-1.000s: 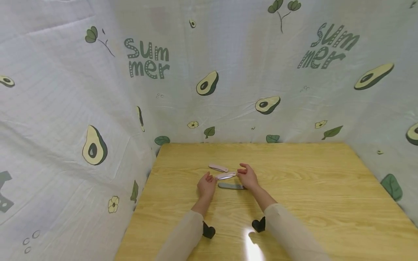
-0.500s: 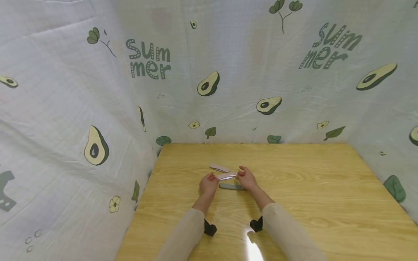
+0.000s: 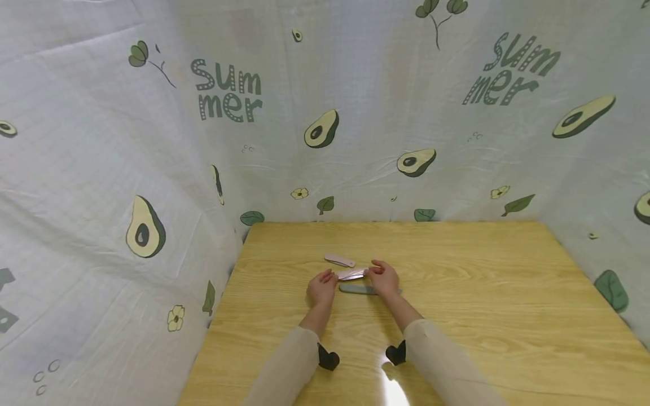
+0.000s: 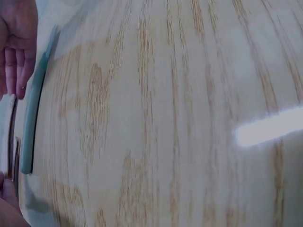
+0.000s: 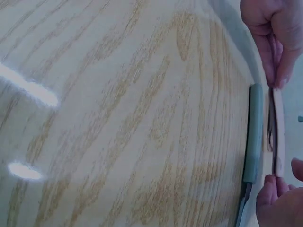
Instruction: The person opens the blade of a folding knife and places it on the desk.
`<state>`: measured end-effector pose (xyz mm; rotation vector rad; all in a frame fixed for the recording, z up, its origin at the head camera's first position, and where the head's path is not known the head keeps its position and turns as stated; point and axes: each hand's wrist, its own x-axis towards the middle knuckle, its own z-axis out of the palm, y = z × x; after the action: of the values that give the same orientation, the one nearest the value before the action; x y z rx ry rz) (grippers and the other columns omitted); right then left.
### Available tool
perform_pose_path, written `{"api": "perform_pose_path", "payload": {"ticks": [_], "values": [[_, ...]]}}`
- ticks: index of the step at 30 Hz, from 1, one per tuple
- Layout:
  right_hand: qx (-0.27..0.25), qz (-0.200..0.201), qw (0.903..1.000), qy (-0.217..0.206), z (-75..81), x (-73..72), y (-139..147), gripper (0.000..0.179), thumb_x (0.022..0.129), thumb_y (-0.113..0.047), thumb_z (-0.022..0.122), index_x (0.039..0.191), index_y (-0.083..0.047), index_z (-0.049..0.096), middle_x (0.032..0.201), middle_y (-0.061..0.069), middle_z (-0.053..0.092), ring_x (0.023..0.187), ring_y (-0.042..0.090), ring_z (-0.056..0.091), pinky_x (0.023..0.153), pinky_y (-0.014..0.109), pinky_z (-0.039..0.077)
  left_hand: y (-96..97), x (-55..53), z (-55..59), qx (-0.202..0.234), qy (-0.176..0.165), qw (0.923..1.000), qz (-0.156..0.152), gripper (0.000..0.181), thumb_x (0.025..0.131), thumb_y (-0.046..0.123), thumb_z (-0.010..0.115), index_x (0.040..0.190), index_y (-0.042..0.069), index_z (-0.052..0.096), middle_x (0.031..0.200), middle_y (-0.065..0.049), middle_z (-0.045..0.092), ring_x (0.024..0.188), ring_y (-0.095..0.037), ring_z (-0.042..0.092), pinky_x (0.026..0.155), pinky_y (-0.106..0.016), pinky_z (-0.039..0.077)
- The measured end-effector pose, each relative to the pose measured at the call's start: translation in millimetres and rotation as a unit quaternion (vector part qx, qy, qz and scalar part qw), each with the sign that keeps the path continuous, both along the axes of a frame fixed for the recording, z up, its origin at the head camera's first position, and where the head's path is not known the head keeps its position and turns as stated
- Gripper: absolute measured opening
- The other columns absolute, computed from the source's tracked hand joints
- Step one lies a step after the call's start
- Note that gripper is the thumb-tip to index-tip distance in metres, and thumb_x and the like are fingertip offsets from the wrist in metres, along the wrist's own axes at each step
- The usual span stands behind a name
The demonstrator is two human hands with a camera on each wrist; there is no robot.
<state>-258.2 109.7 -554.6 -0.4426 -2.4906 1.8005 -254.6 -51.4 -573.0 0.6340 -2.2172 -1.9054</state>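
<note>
Between my two hands is a slim pink folding knife (image 3: 351, 273) with a shiny metal strip along its near edge. My left hand (image 3: 321, 287) pinches its left end between thumb and fingers. At the other end, the fingertips of my right hand (image 3: 384, 279) pinch it too. Just nearer to me lies a grey-green folding knife (image 5: 255, 132), unfolded, its narrow dark blade (image 5: 242, 203) pointing right; the right hand covers part of it in the head view. A second pink folding knife (image 3: 339, 260) lies just beyond the held one, on the table.
The wood-grain table (image 3: 472, 293) carries a bright glare patch (image 3: 393, 389) near the front. A patterned white cloth (image 3: 365, 186) stands behind the table and along both sides. Black heart-shaped pieces (image 3: 328, 358) hang at both sleeve cuffs.
My right hand has shifted slightly left and its fingers have drawn in more at the pink knife's end. The green knife's blade tip now shows past that hand. The left hand has barely moved.
</note>
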Motion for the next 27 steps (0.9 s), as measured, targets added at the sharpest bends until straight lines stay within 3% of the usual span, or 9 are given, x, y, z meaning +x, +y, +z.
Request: {"api": "perform_pose_path", "payload": {"ticks": [4, 8, 12, 16, 19, 22, 24, 27], "values": [[-0.013, -0.047, 0.9987, 0.011, -2.8, -1.6, 0, 0.036, 0.084, -0.011, 0.073, 0.117, 0.001, 0.065, 0.095, 0.013, 0.069, 0.076, 0.011, 0.062, 0.059, 0.013, 0.045, 3.1, 1.2, 2.2, 0.006, 0.014, 0.9998, 0.013, 0.024, 0.080, 0.006, 0.077, 0.104, 0.004, 0.075, 0.099, -0.012, 0.075, 0.090, -0.022, 0.073, 0.074, -0.023, 0.060], [-0.066, -0.046, 0.9966, 0.017, -1.0, -2.2, 4, 0.036, 0.084, -0.009, 0.073, 0.118, 0.001, 0.064, 0.086, 0.001, 0.065, 0.070, 0.004, 0.054, 0.058, 0.013, 0.045, 5.3, 3.6, 6.2, 0.025, 0.031, 0.9990, 0.020, 0.023, 0.079, 0.006, 0.078, 0.101, 0.003, 0.075, 0.098, -0.013, 0.075, 0.090, -0.022, 0.074, 0.073, -0.024, 0.060], [-0.141, -0.001, 0.9899, 0.017, 3.6, -0.7, 11, 0.039, 0.089, -0.005, 0.068, 0.127, 0.002, 0.058, 0.084, -0.004, 0.062, 0.074, 0.002, 0.059, 0.073, 0.020, 0.057, 4.0, 4.9, 6.9, 0.046, 0.052, 0.9976, 0.005, 0.025, 0.078, 0.006, 0.079, 0.102, 0.002, 0.075, 0.099, -0.013, 0.075, 0.091, -0.022, 0.073, 0.074, -0.022, 0.059], [-0.188, 0.042, 0.9812, 0.014, 8.7, 3.3, 18, 0.043, 0.093, -0.001, 0.061, 0.134, 0.004, 0.050, 0.084, -0.004, 0.063, 0.076, 0.005, 0.065, 0.089, 0.035, 0.057, 2.0, 7.8, 9.1, 0.027, 0.077, 0.9957, -0.044, 0.027, 0.079, 0.009, 0.079, 0.104, 0.001, 0.074, 0.101, -0.013, 0.075, 0.088, -0.020, 0.073, 0.071, -0.020, 0.059], [-0.204, 0.059, 0.9771, 0.016, 10.7, 6.5, 20, 0.043, 0.094, 0.000, 0.059, 0.135, 0.005, 0.048, 0.082, -0.005, 0.063, 0.075, 0.005, 0.065, 0.089, 0.035, 0.058, 2.5, 10.1, 12.6, 0.044, 0.082, 0.9913, -0.092, 0.030, 0.082, 0.011, 0.078, 0.109, 0.000, 0.072, 0.105, -0.012, 0.074, 0.085, -0.014, 0.072, 0.069, -0.019, 0.059], [-0.222, 0.090, 0.9703, 0.032, 9.0, 9.1, 26, 0.045, 0.094, -0.002, 0.059, 0.136, 0.007, 0.045, 0.085, -0.006, 0.064, 0.077, 0.005, 0.066, 0.087, 0.033, 0.058, 3.5, 9.7, 14.7, 0.098, 0.070, 0.9843, -0.129, 0.033, 0.084, 0.009, 0.075, 0.115, -0.001, 0.069, 0.107, -0.014, 0.073, 0.084, -0.008, 0.070, 0.072, -0.022, 0.060], [-0.226, 0.124, 0.9649, 0.050, 7.1, 11.4, 32, 0.047, 0.095, -0.004, 0.059, 0.137, 0.008, 0.043, 0.092, -0.005, 0.066, 0.081, 0.006, 0.067, 0.086, 0.033, 0.058, 4.7, 9.0, 15.0, 0.133, 0.068, 0.9790, -0.139, 0.034, 0.084, 0.005, 0.074, 0.116, -0.004, 0.068, 0.105, -0.016, 0.073, 0.084, -0.007, 0.070, 0.073, -0.023, 0.060], [-0.216, 0.184, 0.9557, 0.077, 4.2, 14.9, 42, 0.049, 0.097, -0.008, 0.058, 0.139, 0.008, 0.040, 0.105, 0.000, 0.069, 0.088, 0.009, 0.068, 0.086, 0.032, 0.058, 5.0, 10.3, 16.5, 0.138, 0.062, 0.9770, -0.150, 0.033, 0.084, 0.007, 0.075, 0.115, -0.003, 0.069, 0.103, -0.014, 0.074, 0.083, -0.006, 0.070, 0.073, -0.021, 0.059]]}}
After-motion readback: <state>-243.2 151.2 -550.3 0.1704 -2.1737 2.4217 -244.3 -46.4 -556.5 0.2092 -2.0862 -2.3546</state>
